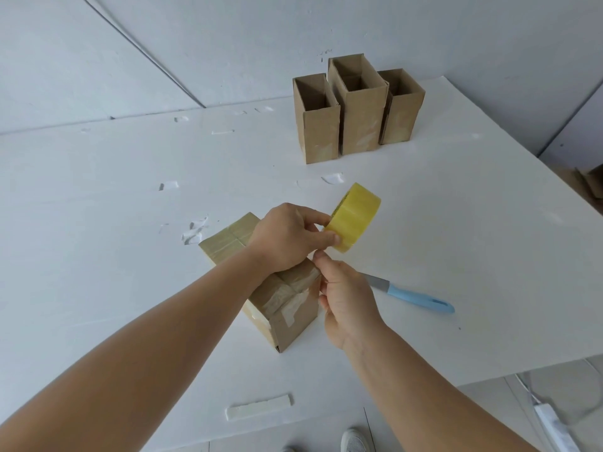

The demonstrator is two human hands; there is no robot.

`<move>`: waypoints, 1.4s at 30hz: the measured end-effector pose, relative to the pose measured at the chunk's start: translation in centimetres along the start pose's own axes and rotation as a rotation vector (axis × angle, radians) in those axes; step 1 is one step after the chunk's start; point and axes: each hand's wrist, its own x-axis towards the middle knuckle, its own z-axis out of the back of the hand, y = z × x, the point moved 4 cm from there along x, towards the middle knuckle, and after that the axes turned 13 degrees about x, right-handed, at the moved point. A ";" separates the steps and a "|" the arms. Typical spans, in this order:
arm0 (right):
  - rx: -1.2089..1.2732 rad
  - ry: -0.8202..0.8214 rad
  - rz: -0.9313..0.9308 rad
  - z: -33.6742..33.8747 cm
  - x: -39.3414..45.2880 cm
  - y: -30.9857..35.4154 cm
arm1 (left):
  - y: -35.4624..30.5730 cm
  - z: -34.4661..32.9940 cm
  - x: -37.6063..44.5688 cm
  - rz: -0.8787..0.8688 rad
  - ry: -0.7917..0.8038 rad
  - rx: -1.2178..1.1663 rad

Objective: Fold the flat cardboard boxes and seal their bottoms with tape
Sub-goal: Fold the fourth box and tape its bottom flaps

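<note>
The left hand (287, 238) is pinching the light, slick tape roll (354, 221) by its rim while the right hand (347, 300) is gripping the stiff box (280, 308) mid-tabletop.

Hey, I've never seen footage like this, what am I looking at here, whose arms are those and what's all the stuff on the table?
There is no machine: one camera on a person's head looks down at their bare arms. The left hand holds a yellowish tape roll. The right hand seems to pinch the tape's loose end, though that strip is hard to see. Under the hands a cardboard box stands bottom-up on the white table, its bottom already taped. Three open boxes stand together at the far side. A blue-handled knife lies right of the hands.
</note>
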 end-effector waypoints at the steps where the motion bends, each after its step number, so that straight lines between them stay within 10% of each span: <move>1: 0.009 -0.014 0.006 0.1 0.1 0.0 | -0.1 0.0 0.0 0.001 -0.009 -0.008; 10: 0.053 -0.060 0.012 -0.1 -0.2 -0.1 | -0.4 2.6 -0.8 -0.012 -0.243 -0.407; 23: -0.212 -0.036 -0.152 0.7 0.7 -2.6 | 3.2 4.1 -4.9 0.054 -0.420 -0.338; 29: -0.349 0.031 0.299 0.5 0.2 0.4 | 3.4 4.0 -4.7 0.059 -0.417 -0.338; 42: -0.844 0.313 0.682 -3.3 -0.8 5.0 | 2.3 4.5 -4.8 0.008 -0.280 -0.377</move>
